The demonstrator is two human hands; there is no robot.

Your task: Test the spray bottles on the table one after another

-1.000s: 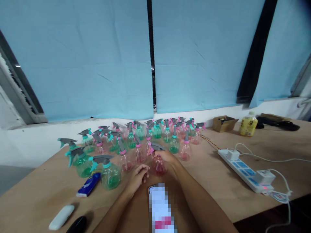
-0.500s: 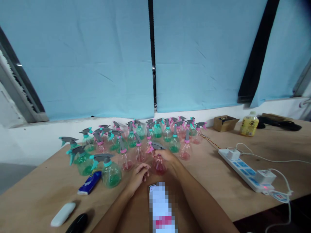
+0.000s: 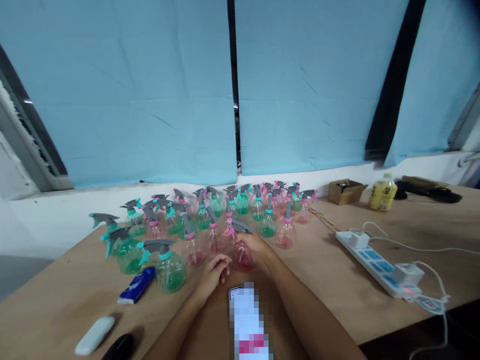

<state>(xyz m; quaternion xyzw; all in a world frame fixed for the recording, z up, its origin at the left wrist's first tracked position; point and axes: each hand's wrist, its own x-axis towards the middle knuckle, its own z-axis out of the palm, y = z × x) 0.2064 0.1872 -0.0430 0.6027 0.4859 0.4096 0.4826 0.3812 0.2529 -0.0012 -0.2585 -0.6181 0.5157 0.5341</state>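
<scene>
My right hand (image 3: pixel 255 243) grips the neck of a pink spray bottle (image 3: pixel 242 257) with a grey trigger head, standing on the wooden table (image 3: pixel 322 270). My left hand (image 3: pixel 213 272) rests on the table just left of that bottle, fingers loosely curled, holding nothing. Behind them stands a crowd of several pink and green spray bottles (image 3: pixel 210 215). A large green bottle (image 3: pixel 168 267) stands to the left of my left hand. A phone (image 3: pixel 247 320) lies between my forearms.
A white power strip (image 3: pixel 378 265) with plugs and cables lies at the right. A cardboard box (image 3: pixel 345 190), a yellow drink bottle (image 3: pixel 381 192) and a dark object stand at the far right. A blue tube (image 3: pixel 137 285), a white case (image 3: pixel 94 335) and a black item (image 3: pixel 119 346) lie front left.
My right hand has shifted the pink bottle slightly away and to the left. The left hand has barely moved.
</scene>
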